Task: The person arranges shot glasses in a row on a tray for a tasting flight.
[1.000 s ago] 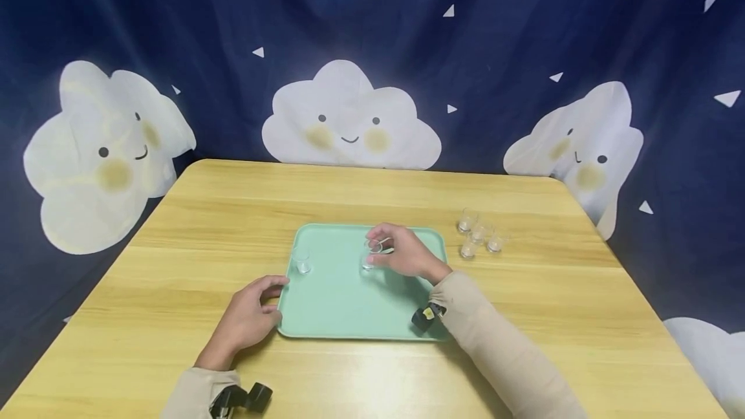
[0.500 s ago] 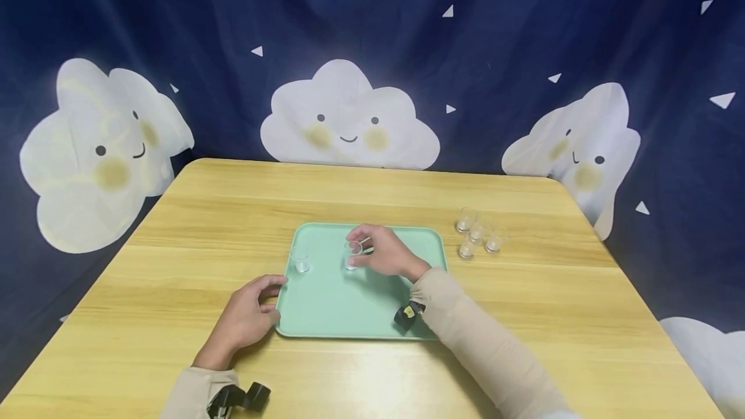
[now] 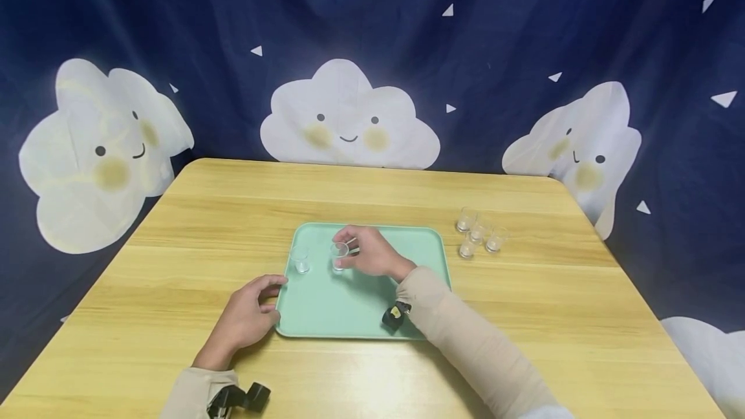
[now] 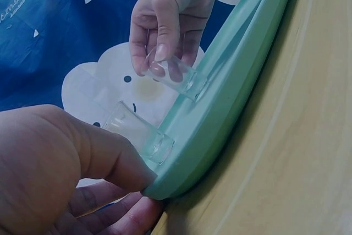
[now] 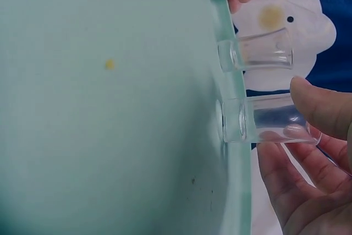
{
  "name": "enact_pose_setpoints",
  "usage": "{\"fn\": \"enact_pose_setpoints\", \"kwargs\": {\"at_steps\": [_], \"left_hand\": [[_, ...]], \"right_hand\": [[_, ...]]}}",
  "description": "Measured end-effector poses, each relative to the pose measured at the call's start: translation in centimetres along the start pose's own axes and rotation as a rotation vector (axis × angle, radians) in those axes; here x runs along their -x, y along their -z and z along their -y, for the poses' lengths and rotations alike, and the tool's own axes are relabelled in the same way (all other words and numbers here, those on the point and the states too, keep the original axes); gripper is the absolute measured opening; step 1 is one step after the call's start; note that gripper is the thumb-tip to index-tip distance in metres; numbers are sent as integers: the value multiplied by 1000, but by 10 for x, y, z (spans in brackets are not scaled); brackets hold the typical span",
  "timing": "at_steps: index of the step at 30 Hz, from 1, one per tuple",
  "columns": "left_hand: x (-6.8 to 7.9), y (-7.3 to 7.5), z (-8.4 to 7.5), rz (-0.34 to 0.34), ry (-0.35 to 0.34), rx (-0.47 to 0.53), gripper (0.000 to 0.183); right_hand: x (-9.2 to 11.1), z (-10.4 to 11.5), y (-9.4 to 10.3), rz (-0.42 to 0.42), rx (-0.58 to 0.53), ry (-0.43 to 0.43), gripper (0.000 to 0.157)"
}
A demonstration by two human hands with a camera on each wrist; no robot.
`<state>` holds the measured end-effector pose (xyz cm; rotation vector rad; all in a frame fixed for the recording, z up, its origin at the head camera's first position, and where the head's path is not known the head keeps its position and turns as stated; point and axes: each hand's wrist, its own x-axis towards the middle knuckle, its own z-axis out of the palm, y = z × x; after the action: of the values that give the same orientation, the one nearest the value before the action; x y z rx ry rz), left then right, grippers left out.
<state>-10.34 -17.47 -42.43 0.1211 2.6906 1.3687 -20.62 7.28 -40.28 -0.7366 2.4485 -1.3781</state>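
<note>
My right hand [image 3: 372, 252] holds a small clear shot glass [image 3: 339, 262] upright between thumb and fingers, its thick base down at the green tray [image 3: 343, 315]. Seen from the right wrist, the thumb lies on one side of this shot glass [image 5: 269, 116] and the fingers on the other. A second shot glass [image 3: 301, 262] stands on the tray to its left, near the tray's left edge. My left hand [image 3: 250, 315] grips that left edge; in the left wrist view its thumb [image 4: 118, 160] is at the rim with the fingers on the other side.
Several more clear shot glasses [image 3: 478, 233] stand grouped on the wooden table [image 3: 541, 315], right of the tray. A dark blue curtain [image 3: 477, 37] with cloud prints hangs behind the table's far edge.
My right hand has moved left across the tray with its shot glass, closer to the standing one. My left hand has stayed at the tray's left edge.
</note>
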Motion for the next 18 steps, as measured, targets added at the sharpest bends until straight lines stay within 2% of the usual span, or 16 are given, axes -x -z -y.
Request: {"fn": "enact_pose_setpoints", "kwargs": {"at_steps": [9, 14, 18], "left_hand": [[5, 0, 5, 7, 0, -12, 54], [1, 1, 3, 2, -24, -8, 53], [0, 1, 0, 8, -17, 0, 53]], "right_hand": [[-4, 1, -12, 18, -16, -14, 38], [-8, 6, -12, -8, -30, -6, 38], [-11, 8, -14, -7, -37, -8, 40]]}}
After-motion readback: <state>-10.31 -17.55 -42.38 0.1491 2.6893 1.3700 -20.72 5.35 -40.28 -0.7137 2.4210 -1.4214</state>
